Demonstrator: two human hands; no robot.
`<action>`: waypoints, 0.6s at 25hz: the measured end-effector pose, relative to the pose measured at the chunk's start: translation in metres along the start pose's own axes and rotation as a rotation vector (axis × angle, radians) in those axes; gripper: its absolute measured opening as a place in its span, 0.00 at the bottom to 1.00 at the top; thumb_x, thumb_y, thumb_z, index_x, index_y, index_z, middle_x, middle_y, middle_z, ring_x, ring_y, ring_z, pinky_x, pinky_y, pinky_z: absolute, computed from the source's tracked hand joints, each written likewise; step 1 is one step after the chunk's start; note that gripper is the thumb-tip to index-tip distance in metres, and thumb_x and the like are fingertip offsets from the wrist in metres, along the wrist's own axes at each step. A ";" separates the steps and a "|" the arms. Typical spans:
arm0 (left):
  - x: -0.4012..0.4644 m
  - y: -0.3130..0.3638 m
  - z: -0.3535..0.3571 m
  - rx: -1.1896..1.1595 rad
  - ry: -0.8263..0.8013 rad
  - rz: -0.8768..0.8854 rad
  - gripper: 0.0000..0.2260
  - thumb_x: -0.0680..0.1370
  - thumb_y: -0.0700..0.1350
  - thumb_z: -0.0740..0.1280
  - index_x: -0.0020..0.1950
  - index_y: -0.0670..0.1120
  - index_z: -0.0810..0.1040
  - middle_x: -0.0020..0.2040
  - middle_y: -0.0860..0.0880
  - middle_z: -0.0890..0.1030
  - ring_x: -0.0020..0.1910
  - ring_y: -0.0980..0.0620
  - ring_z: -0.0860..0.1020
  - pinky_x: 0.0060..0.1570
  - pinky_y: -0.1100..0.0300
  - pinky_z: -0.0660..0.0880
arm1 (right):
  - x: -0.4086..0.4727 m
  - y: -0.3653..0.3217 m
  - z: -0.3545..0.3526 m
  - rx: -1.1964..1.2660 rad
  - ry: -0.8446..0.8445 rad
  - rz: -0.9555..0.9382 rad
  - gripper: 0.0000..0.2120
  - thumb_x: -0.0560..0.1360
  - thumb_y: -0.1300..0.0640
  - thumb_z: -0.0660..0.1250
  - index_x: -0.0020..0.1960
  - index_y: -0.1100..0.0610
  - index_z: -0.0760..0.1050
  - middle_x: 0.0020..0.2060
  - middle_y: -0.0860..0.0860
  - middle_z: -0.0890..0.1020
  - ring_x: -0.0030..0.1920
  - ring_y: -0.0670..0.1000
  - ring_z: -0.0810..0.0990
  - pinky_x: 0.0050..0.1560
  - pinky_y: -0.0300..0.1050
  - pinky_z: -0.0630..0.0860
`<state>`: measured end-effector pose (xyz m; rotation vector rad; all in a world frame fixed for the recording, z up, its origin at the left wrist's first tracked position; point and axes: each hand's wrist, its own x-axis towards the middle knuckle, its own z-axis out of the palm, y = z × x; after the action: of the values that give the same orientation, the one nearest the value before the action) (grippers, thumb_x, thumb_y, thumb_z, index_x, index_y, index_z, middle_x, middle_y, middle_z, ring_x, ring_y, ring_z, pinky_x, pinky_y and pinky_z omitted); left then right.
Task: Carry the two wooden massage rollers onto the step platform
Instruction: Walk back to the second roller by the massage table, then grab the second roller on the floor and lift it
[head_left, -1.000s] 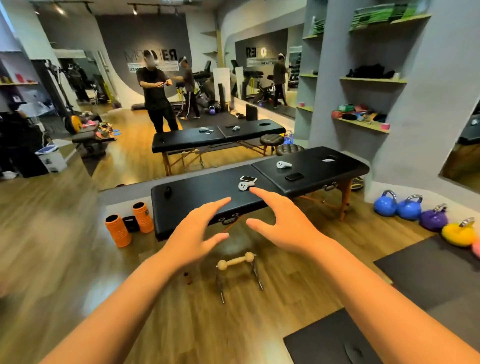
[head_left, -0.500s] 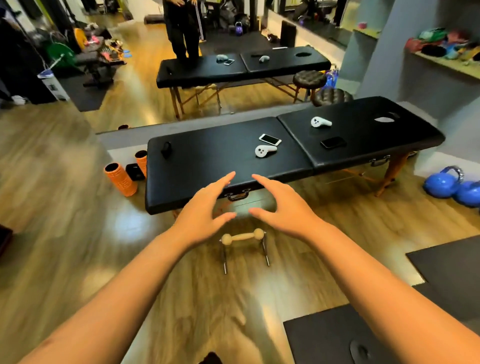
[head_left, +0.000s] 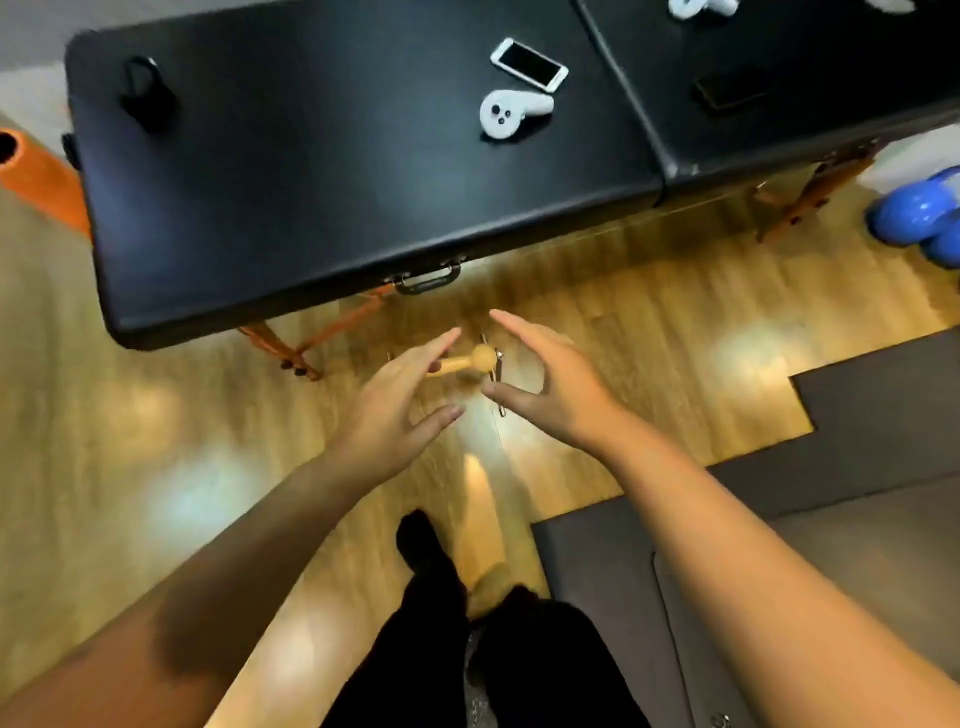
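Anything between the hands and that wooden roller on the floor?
Nothing visible. The wooden roller lies on the wood floor just clear of the massage table's edge. The left hand overlaps its near end in view, the right hand is beside its knob; both are open.

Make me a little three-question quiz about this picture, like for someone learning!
1. True or false: the left hand grips the wooden roller.
2. The white controller lies on: A) floor B) black massage table C) grey mat?
3. What lies right beside that controller?

Key: 1. False; both it and the right hand are open above the roller. 2. B. 3. A white phone.
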<state>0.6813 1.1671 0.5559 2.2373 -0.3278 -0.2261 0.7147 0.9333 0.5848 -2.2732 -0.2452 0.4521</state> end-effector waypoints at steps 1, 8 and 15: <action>0.007 -0.022 0.014 -0.035 -0.018 -0.047 0.39 0.76 0.53 0.75 0.81 0.63 0.57 0.71 0.56 0.76 0.69 0.57 0.74 0.65 0.48 0.76 | 0.011 0.019 0.013 0.037 -0.022 0.031 0.37 0.74 0.47 0.77 0.80 0.44 0.65 0.71 0.50 0.77 0.69 0.49 0.71 0.63 0.27 0.62; 0.042 -0.164 0.116 -0.141 -0.045 -0.188 0.42 0.73 0.58 0.76 0.82 0.60 0.56 0.73 0.57 0.74 0.70 0.56 0.74 0.66 0.46 0.75 | 0.101 0.156 0.107 0.152 -0.099 0.122 0.39 0.73 0.47 0.78 0.80 0.44 0.65 0.75 0.48 0.73 0.76 0.49 0.68 0.74 0.49 0.66; 0.079 -0.296 0.225 -0.103 0.150 -0.242 0.36 0.74 0.55 0.77 0.79 0.51 0.66 0.66 0.50 0.79 0.63 0.56 0.78 0.63 0.54 0.76 | 0.178 0.290 0.209 0.168 -0.203 0.140 0.45 0.71 0.43 0.79 0.80 0.37 0.59 0.75 0.48 0.73 0.74 0.47 0.70 0.72 0.46 0.69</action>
<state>0.7418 1.1593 0.1807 2.1740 0.0354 -0.1966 0.8052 0.9357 0.1959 -2.0883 -0.1436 0.7501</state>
